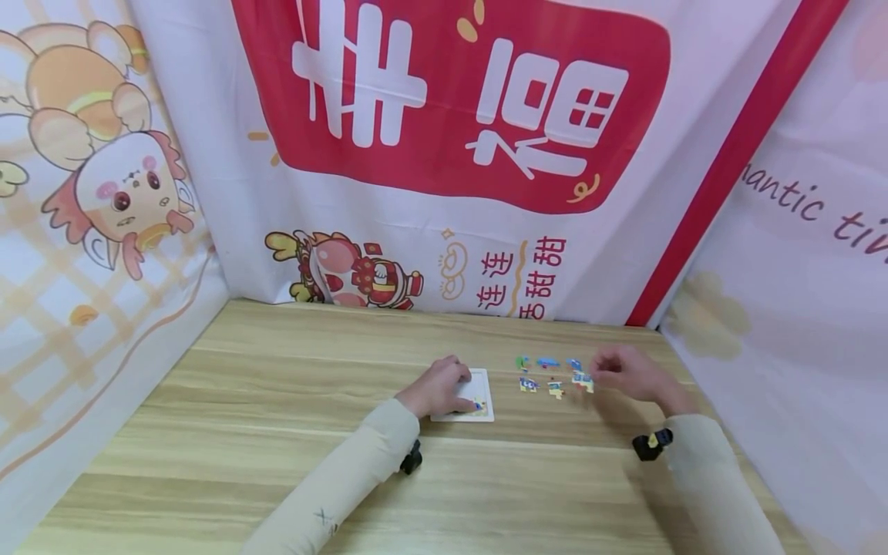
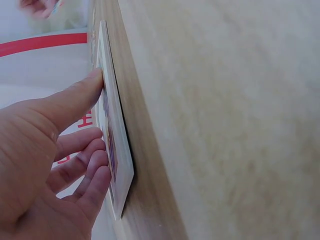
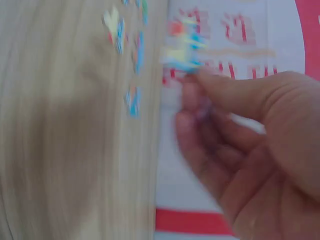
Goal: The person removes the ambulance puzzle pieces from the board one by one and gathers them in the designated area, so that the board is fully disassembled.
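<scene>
White plastic-looking tray (image 1: 489, 401) lies flat on the wooden table (image 1: 208, 432), the left hand (image 1: 437, 388) over it; the left wrist view reveals thumb and relaxed fingers parted, tips touching its face. Hard to make out from the head, a blurred, colourful puzzle piece (image 3: 185, 47) shows at the right wrist, pinched off the table by the right hand (image 3: 265, 150). Loose pieces (image 1: 529, 385) lie between tray and right hand.
</scene>
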A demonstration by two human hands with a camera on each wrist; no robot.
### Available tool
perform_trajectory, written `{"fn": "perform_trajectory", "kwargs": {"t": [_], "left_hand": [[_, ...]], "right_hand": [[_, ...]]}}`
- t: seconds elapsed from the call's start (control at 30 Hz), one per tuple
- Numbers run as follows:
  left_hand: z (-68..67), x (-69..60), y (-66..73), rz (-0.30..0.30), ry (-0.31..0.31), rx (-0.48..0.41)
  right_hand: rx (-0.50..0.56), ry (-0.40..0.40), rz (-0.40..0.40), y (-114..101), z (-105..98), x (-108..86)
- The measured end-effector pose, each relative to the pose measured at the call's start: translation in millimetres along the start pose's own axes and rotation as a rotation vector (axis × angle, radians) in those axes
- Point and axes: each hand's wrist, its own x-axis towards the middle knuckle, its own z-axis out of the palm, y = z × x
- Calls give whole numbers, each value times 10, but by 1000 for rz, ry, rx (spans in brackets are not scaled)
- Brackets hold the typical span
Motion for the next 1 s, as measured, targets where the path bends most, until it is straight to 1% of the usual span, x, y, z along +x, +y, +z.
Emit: {"fn": "perform_trajectory", "kwargs": {"t": [0.1, 0.17, 0.3, 0.4, 0.5, 0.6, 0.77, 1.0], "left_hand": [[6, 4, -14, -9, -9, 11], [21, 6, -27, -16, -15, 16], [43, 0, -40, 7, -10, 32], [45, 1, -38, 26, 2, 37], [39, -5, -27, 26, 2, 34], [31, -13, -20, 23, -3, 37], [16, -6, -21, 24, -3, 47], [-20, 34, -1, 16, -24, 73]], "right_hand": [[-5, -57, 43, 123, -24, -57], [-3, -77, 76, 192, 8, -67], [4, -70, 112, 259, 95, -42], [-11, -41, 154, 303, 150, 13], [-33, -14, 182, 341, 198, 69], [-54, -10, 176, 362, 233, 106], [-69, -20, 179, 336, 267, 143], [-106, -21, 152, 264, 250, 175]]}}
